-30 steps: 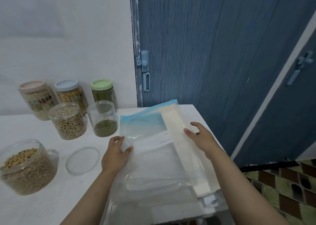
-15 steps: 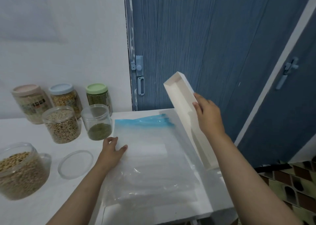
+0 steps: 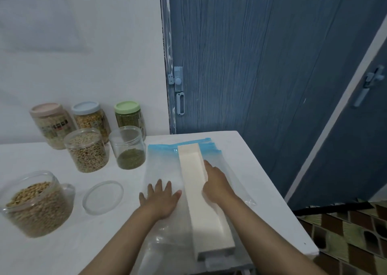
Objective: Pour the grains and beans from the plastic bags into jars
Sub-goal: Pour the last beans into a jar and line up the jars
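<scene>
Stack of clear plastic bags (image 3: 163, 166) with blue zip tops lies flat on the white bench (image 3: 261, 170), at its right end near the door; at least three blue edges show fanned at the far end, exact count of bags unclear. One long white box (image 3: 199, 191), open trough side visible at its far end, lies lengthwise on top of the bags. Left hand (image 3: 161, 201) lies flat on the bags just left of the box, fingers straight and spread, palm down, gripping nothing. Right hand (image 3: 217, 184) is against the box's right side, fingers along its edge; whether they curl round it or just press, cannot tell. Six jars in total on the left part of the bench. Three lidded ones stand at the wall: pink-lid jar (image 3: 52, 124), blue-lid jar (image 3: 90, 119), green-lid jar (image 3: 129, 115). In front of them are two open ones: a jar of tan grains (image 3: 87, 151), nearly full, and a jar of green beans (image 3: 128, 149), about a third full, just beside the bags. One large open jar of beige beans (image 3: 35, 203) stands nearest at the left edge. One clear lid (image 3: 102, 197) lies flat on the bench between that jar and the left hand. Blue door (image 3: 251, 65) with a latch stands behind the bench.
</scene>
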Demonstrator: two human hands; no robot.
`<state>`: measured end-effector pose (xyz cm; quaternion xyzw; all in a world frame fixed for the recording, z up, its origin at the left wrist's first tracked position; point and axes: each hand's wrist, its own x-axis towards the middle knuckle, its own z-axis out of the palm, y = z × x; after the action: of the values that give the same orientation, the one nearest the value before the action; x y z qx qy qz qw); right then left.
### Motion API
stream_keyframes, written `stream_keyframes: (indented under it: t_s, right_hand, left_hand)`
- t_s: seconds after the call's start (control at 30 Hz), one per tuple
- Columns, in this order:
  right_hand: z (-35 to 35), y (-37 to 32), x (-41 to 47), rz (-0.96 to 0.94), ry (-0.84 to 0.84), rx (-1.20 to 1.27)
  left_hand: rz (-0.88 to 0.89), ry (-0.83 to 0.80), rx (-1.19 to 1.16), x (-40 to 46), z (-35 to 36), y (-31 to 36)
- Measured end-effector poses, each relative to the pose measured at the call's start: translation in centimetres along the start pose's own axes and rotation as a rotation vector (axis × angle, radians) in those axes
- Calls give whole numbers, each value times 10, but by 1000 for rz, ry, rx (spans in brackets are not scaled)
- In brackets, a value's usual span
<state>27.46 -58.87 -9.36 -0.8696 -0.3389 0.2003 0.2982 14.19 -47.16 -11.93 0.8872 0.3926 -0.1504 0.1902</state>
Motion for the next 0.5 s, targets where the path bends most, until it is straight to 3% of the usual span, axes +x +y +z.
stream_keyframes:
  t_s: [0.3, 0.5]
  right_hand:
    - [-8, 18, 21, 54, -27, -123]
    - [-5, 18, 22, 51, 9, -162]
  left_hand:
    - [-61, 223, 102, -3, 35, 15]
    - [-20, 207, 130, -5, 37, 6]
